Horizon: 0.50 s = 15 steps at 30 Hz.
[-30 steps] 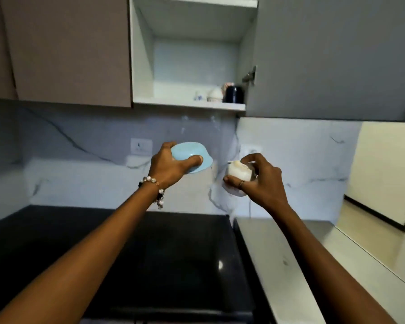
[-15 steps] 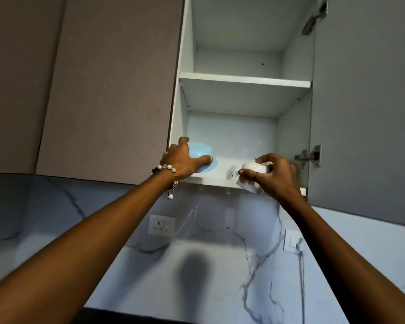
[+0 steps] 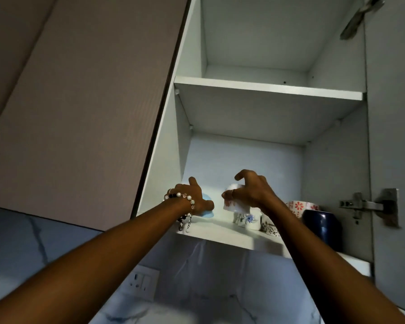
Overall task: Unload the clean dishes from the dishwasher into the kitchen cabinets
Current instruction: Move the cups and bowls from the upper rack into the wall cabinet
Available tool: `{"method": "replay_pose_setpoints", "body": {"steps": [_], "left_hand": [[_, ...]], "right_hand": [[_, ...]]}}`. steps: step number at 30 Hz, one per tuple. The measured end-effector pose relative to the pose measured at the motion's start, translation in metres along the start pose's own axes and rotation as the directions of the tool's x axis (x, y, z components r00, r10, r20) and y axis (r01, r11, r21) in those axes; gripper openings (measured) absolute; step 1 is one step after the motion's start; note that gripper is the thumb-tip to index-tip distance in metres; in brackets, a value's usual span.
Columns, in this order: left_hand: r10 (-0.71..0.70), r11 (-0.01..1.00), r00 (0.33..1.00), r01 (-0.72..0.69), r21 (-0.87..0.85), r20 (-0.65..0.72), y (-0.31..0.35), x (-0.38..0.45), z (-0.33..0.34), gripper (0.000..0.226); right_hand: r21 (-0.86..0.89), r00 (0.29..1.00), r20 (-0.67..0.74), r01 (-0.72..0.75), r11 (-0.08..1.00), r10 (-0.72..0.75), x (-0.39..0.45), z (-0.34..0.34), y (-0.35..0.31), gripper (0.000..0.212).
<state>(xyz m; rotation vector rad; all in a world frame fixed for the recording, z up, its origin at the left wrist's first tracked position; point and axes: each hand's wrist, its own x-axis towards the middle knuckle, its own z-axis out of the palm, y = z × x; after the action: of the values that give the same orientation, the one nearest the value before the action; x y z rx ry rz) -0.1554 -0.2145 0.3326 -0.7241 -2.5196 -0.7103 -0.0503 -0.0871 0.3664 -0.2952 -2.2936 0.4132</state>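
Head view: blue bowl [image 3: 208, 206] is gripped by left hand [image 3: 192, 198], low on bottom shelf [image 3: 222, 232], contact unclear. White cup [image 3: 234, 203] is pinched by right hand [image 3: 250, 191] above floral cups [image 3: 249, 219]. Advice: bowl is lowered flat, cup is placed in free gap, ceramic knocks are avoided. Glossy navy mug [image 3: 323, 226], matte laminate.

Single head view (tilted steeply upward) looks close into the open cabinet [image 3: 255, 160]
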Motion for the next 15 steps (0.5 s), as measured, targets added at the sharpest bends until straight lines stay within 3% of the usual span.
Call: {"method": "replay_pose_setpoints", "body": {"steps": [6, 11, 15], "left_hand": [[-0.046, 0.999, 0.994, 0.045, 0.016, 0.095, -0.002, 0.041, 0.018, 0.088], [-0.046, 0.999, 0.994, 0.045, 0.006, 0.103, -0.002, 0.053, 0.027, 0.089], [-0.029, 1.0, 0.993, 0.028, 0.011, 0.114, 0.002, 0.055, 0.027, 0.083]], "right_hand": [[-0.102, 0.97, 0.198, -0.122, 0.987, 0.14, 0.015, 0.006, 0.021, 0.066], [-0.075, 0.964, 0.209, -0.152, 0.986, 0.164, 0.009, 0.001, 0.034, 0.059], [-0.212, 0.975, 0.182, -0.087, 0.973, 0.126, 0.009, 0.011, 0.035, 0.05]]}}
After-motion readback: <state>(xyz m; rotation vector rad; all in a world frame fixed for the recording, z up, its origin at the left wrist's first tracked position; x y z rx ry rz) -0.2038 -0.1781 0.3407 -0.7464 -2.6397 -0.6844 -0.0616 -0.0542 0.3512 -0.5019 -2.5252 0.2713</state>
